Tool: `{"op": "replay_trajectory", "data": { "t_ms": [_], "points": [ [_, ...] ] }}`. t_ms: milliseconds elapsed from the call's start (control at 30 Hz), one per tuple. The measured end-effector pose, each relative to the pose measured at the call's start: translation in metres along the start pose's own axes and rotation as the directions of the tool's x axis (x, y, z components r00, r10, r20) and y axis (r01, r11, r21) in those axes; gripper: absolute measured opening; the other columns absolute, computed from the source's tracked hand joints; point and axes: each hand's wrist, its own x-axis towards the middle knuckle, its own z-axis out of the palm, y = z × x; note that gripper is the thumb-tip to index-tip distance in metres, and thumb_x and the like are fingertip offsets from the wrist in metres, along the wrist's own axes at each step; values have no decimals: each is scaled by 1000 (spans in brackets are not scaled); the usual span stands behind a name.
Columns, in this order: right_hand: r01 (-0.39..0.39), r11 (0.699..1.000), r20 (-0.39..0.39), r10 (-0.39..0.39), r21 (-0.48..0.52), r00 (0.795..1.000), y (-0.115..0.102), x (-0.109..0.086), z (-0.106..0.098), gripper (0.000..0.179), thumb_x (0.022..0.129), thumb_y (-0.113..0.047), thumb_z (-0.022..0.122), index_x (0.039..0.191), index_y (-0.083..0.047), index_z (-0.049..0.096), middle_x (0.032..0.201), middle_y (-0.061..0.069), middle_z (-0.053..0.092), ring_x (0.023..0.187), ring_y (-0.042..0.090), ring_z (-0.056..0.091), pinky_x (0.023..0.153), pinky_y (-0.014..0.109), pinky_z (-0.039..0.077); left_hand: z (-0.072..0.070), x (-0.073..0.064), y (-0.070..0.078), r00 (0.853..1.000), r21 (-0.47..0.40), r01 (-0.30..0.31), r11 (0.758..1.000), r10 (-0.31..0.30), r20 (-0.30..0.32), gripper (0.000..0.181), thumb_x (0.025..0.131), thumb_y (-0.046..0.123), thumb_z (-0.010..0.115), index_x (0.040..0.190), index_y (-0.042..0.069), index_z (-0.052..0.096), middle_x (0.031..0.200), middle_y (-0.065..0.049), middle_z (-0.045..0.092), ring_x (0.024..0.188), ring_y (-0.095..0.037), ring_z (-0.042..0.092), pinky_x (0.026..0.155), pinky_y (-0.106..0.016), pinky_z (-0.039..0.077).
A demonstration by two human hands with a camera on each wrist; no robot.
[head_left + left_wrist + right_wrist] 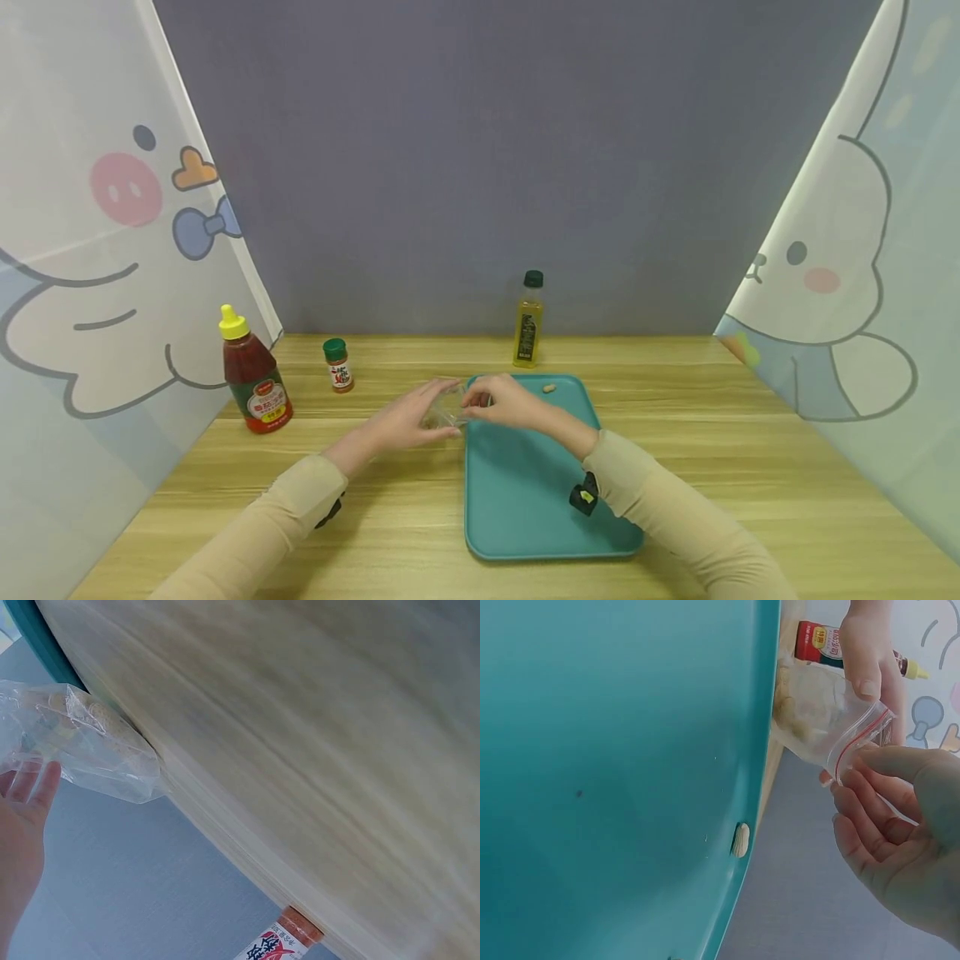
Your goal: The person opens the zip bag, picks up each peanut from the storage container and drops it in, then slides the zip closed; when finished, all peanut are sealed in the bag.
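A clear zip bag (817, 712) with a red seal line holds peanuts (787, 705) in its bottom and stands beside the teal tray's left edge. My left hand (408, 417) holds the bag around its mouth, thumb on the near side and fingers on the far side. At the mouth, my right hand (510, 404) pinches the plastic rim between thumb and fingertips. One loose peanut (740, 840) lies in the tray (551, 517) against its raised edge. In the left wrist view, the plastic (112, 761) partly covers the left fingers.
A ketchup bottle (258, 383) with a yellow cap stands at the far left. Next to it is a small green-capped spice jar (340, 367). An oil bottle (528, 325) stands behind the tray. Fabric panels (480, 167) enclose the wooden table (750, 467) at the back and sides.
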Motion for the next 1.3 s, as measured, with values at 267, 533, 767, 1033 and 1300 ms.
{"op": "replay_trajectory", "data": {
  "t_ms": [267,533,767,1033,1300],
  "points": [
    [-4,1000,-20,5,20,1000,2,-3,-2,12,90,-14,62,100,-10,69,94,2,65,76,8,60,66,16,51,0,-1,0,1000,15,6,1000,-6,-5,77,86,54,58,146,14,31,143,-5,43,128,-26,45,102,-45,43],
    [-19,1000,-41,20,25,999,5,-10,-9,14,90,-16,63,99,-9,70,92,0,65,77,7,59,69,18,51,-1,-1,1,1000,10,10,1000,-10,-8,78,86,57,57,145,14,32,139,-5,47,122,-24,50,98,-43,47],
    [-45,999,-82,46,19,996,15,-18,-16,12,90,-18,64,98,-12,70,91,-2,67,78,8,60,70,19,52,-1,0,2,1000,13,8,1000,-8,-14,78,85,52,61,145,12,33,139,-6,47,123,-25,49,101,-46,44],
    [-60,998,-97,62,22,993,35,-33,-18,16,90,-16,63,101,-6,69,94,3,69,83,14,63,74,23,53,-1,-1,1,1000,25,5,1000,-5,-15,79,85,56,59,145,12,32,138,-6,48,122,-25,50,101,-45,44],
    [-142,990,-92,144,23,985,58,-49,-19,22,90,-16,63,106,-2,68,99,7,68,88,17,63,76,24,53,-1,-1,2,1000,32,11,999,-11,-10,80,84,56,59,145,12,32,138,-8,48,121,-26,51,100,-46,45]
  ]
}}
